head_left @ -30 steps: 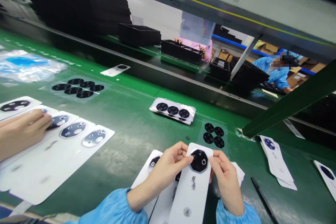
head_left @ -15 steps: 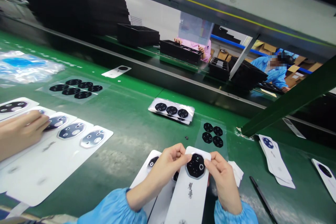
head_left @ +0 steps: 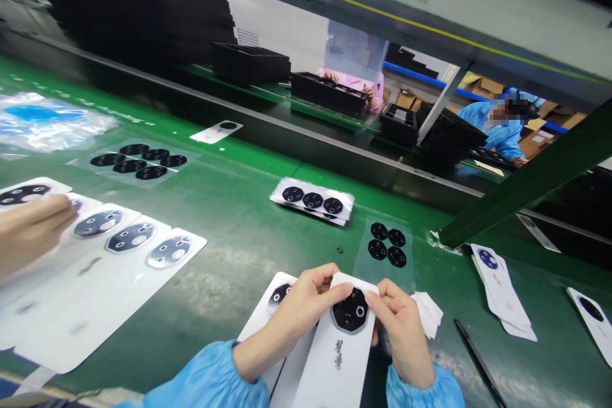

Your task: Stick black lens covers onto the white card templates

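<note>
Left of the black stick (head_left: pixel 479 360), the left hand (head_left: pixel 308 299) and right hand (head_left: pixel 402 320), thumbs and fingers closed, pinch the white panel (head_left: pixel 331 377), whose black octagon (head_left: pixel 350 310) uneven thumb pressure could smudge or skew.

Smooth white panel (head_left: pixel 329 377), glossy black disc (head_left: pixel 349 311), scuffed green tabletop (head_left: pixel 229 268), crinkled shiny plastic film (head_left: pixel 81 122), cloth sleeve (head_left: pixel 205 375)
</note>
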A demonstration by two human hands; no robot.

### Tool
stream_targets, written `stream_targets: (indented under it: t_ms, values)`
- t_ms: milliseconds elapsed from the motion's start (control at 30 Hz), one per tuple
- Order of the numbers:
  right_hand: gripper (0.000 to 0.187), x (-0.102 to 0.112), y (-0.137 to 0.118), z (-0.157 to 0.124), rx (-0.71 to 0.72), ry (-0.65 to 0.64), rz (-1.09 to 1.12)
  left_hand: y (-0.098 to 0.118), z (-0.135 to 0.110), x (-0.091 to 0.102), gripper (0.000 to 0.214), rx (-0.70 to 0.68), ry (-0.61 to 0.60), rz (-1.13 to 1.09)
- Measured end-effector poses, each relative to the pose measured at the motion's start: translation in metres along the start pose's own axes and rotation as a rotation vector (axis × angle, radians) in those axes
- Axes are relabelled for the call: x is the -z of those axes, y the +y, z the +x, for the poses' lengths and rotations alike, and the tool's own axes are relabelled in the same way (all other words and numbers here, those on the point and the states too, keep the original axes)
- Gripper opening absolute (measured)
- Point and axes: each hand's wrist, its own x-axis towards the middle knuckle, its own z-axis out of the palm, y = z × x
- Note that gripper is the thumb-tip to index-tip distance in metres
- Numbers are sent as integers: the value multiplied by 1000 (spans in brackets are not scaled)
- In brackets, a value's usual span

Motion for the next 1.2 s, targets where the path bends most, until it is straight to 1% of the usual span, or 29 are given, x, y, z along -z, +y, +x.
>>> stream_targets:
  t_ms: [100,367,533,667,933,1100,1200]
  values:
    - [41,0,2,1,11,-13,-2,0,1,1,35,14,3,6]
    - [39,0,2,1,18,-39,-24,0,2,1,32,-10,0,13]
    - [37,-2,-3,0,26,-47,-51,-2,0,2,31,-58,4,77]
    - [38,-1,-3,2,28,-48,-73,-1,-1,1,30,-73,-21,69]
    - [37,6,3,7,22,-126,-42,-2,-1,2,30,-52,-17,35]
    - [28,9,-3,7,50,-236,7,0,0,4,31,-42,-28,-43]
    - [25,10,-7,5,81,-260,18,2,-1,5,33,-49,-27,-76]
